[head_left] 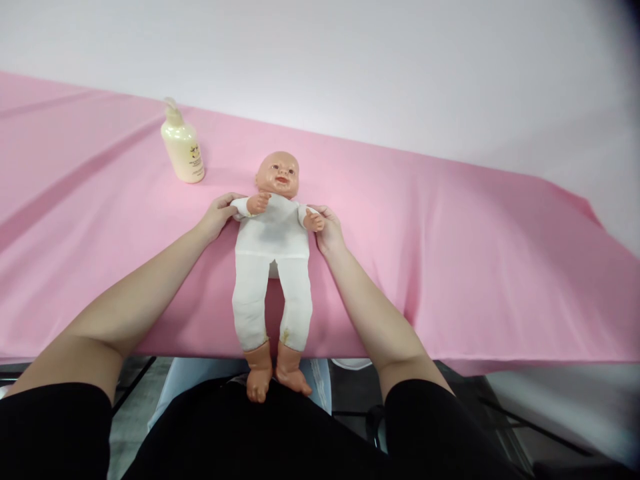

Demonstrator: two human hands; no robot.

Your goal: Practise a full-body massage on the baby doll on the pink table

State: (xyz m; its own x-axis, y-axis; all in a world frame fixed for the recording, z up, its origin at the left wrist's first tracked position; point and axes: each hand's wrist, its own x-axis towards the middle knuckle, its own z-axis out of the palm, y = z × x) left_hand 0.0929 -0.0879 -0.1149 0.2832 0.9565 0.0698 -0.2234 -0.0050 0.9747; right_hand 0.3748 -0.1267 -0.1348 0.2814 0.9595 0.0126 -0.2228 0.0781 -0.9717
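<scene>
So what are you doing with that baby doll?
A person has a baby doll lying on its back on a table covered with a pink cloth, its feet hanging over the near edge. The left hand holds the doll at one shoulder and the right hand holds it at the other arm. A cream pump bottle stands upright on the cloth beyond the left hand, untouched.

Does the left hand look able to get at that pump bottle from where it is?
Probably yes. The left hand rests at the doll's shoulder, and only bare pink cloth lies between it and the bottle, standing just beyond.
</scene>
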